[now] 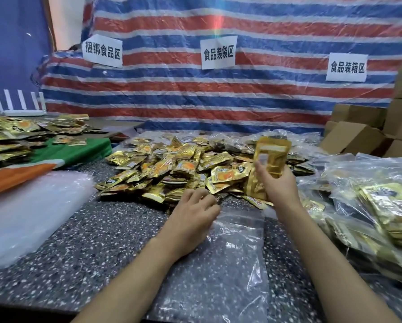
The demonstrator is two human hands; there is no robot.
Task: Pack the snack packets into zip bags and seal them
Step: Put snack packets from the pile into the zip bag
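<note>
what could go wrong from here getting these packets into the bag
The right hand grips a fanned stack of packets in the air; some could slip and drop onto the pile. The zip bag lies flat, the left hand only at its top corner; unless the mouth is opened wide, the stack may snag on it.

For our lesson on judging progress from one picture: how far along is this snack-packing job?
Done: filled zip bags lie stacked at the right. In hand: the right hand grips a bunch of gold packets, while the left hand sits at the mouth of an empty zip bag lying flat on the table. Left: a big pile of loose packets awaits bagging, and this bag needs filling and sealing.
</note>
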